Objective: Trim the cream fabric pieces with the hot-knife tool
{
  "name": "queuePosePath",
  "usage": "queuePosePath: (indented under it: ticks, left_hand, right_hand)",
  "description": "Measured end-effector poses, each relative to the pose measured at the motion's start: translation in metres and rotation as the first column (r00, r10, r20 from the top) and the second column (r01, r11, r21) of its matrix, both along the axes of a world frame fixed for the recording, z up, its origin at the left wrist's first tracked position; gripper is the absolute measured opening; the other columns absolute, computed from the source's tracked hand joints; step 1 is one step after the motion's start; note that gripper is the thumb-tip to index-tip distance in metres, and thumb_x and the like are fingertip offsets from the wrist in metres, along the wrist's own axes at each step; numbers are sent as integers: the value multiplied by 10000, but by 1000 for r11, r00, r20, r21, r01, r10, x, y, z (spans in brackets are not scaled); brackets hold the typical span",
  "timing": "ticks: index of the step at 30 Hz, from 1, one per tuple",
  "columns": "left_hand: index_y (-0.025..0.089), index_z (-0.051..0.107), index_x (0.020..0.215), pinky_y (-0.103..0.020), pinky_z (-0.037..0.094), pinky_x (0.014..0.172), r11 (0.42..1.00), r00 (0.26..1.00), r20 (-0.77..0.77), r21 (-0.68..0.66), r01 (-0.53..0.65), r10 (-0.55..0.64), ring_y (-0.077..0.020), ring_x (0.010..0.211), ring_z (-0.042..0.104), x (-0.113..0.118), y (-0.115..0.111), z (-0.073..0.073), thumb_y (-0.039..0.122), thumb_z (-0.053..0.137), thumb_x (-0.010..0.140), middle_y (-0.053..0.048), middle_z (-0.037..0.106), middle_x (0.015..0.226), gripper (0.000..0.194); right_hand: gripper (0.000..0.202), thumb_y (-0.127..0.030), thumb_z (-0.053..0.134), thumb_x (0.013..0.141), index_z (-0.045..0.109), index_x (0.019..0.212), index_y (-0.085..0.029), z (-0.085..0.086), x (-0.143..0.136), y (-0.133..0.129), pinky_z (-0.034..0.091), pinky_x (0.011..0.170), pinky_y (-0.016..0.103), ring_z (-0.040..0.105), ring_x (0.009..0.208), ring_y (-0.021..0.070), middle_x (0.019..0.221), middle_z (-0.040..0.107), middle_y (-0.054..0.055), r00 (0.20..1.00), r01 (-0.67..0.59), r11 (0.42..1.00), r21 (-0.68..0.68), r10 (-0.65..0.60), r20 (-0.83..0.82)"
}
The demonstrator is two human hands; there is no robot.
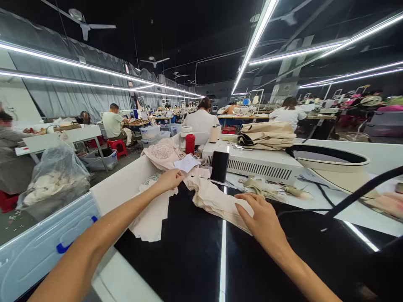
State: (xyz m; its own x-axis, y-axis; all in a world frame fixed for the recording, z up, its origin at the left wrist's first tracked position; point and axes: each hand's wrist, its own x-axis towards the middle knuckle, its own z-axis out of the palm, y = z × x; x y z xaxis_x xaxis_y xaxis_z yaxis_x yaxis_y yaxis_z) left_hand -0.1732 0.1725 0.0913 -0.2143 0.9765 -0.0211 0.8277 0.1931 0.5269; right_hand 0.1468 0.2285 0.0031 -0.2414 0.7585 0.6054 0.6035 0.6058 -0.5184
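Note:
Layered cream fabric pieces [217, 201] lie in a stack across the glossy black tabletop [195, 260]. Over the right end of this stack is my right hand [256, 212], its thumb and fingers apart, touching or just above the cloth. My left hand [170, 179] is at the stack's far left end, fingers pinched together; whatever they hold is too small to make out. Below that hand, more pale cut pieces [153, 216] lie at the table's left side. Pink lace fabric [162, 153] and a white paper [187, 162] are just beyond it.
A dark phone [219, 166] leans against a white vented box [261, 163] bearing folded tan cloth [267, 135]. A red bottle [189, 144] stands behind the paper. At right are a cream visor [330, 161] and a black cable [362, 197]. A blue bin [40, 251] is at left; people sit beyond.

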Motion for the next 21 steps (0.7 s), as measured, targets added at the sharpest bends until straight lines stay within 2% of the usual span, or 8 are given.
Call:
queuePosePath:
  ticks: [3, 7, 10, 14, 21]
  left_hand:
    - [181, 698, 1412, -498, 663, 1015, 994, 990, -100, -45, -103, 98, -287, 1193, 743, -42, -29, 7, 418, 750, 1117, -120, 713, 1406, 381]
    - [182, 698, 1413, -501, 662, 1019, 970, 965, -195, -131, -204, 177, -291, 1202, 741, -73, -62, -2, 412, 756, 1113, -119, 709, 1417, 382]
    - [177, 695, 1416, -503, 663, 1015, 962, 954, -222, -139, -234, 200, -290, 1197, 743, -77, -73, -18, 413, 760, 1110, -120, 711, 1409, 392]
    - [181, 695, 1420, -512, 657, 1032, 971, 950, -230, -67, -232, 211, -296, 1218, 736, -73, -75, -32, 412, 756, 1113, -122, 705, 1426, 389]
    - [182, 697, 1417, -508, 658, 1029, 978, 961, -181, 16, -210, 209, -294, 1212, 738, -74, -80, -33, 414, 754, 1114, -121, 707, 1423, 385]
  right_hand:
    - [312, -437, 599, 954, 830, 1087, -273, 2, -6, -23, 596, 1073, 579, 745, 1182, 382, 1207, 795, 127, 997, -73, 997, 14, 74, -37]
    - [290, -465, 595, 966, 828, 1013, -299, 1, -16, -47, 666, 979, 515, 794, 1102, 345, 1137, 813, 106, 986, -158, 987, 7, 158, -59]
    - [288, -467, 601, 959, 832, 986, -296, 2, -21, -61, 703, 820, 446, 821, 955, 306, 1122, 813, 105, 973, -218, 975, -46, 213, -90]
    - [269, -456, 634, 970, 850, 1001, -299, 4, -25, -79, 704, 742, 394, 802, 796, 254, 1127, 814, 103, 947, -310, 943, -118, 297, -120]
    - [226, -382, 630, 970, 838, 936, -298, 8, -33, -106, 686, 682, 349, 811, 781, 244, 1092, 833, 90, 913, -409, 897, -167, 401, -77]
